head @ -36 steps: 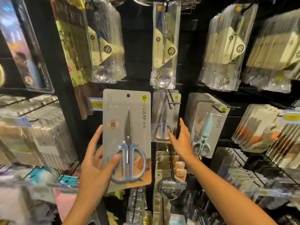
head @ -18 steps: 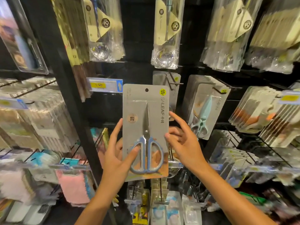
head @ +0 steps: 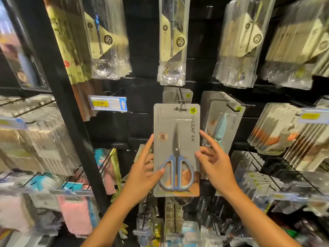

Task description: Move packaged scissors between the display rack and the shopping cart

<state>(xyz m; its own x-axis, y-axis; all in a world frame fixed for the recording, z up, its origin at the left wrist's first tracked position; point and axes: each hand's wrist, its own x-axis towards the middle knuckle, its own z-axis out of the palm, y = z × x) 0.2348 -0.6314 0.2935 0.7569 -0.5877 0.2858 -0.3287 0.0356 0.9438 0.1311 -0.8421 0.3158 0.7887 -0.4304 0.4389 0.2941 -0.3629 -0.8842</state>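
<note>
So the pack of scissors (head: 176,148) is right up against the display rack (head: 58,97), held flat and upright in front of the middle hook (head: 181,103). The hang hole at the top of the card sits right at the hook's tip, but I honestly can't tell whether the hook has gone through or the card is only resting against the end of it. No shopping cart anywhere in sight from here.

Grip-wise: the left hand (head: 142,172) has the pack, thumb pressed on the front over the blue handle loop, fingers tucked behind the left edge, index finger pointing up along the side. The right hand (head: 214,167) looks relaxed, fingers spread and just touching the right edge, steadying more than holding.

What could go sideways, I reckon:

- If the hole isn't actually on the hook and the left hand lets go, the whole pack drops straight into the clutter of stuff on the lower pegs. One thumb is doing most of the holding, so there's not much backup.
- Grip is way down at the bottom while the hole is at the top, so the card can flex or wobble and the hole skids off the tip.
- There's another pack (head: 169,94) already hanging behind on that same hook, and a mint-handled scissors pack (head: 224,125) just beside on the right. A shove at an angle could knock either one loose.
</note>
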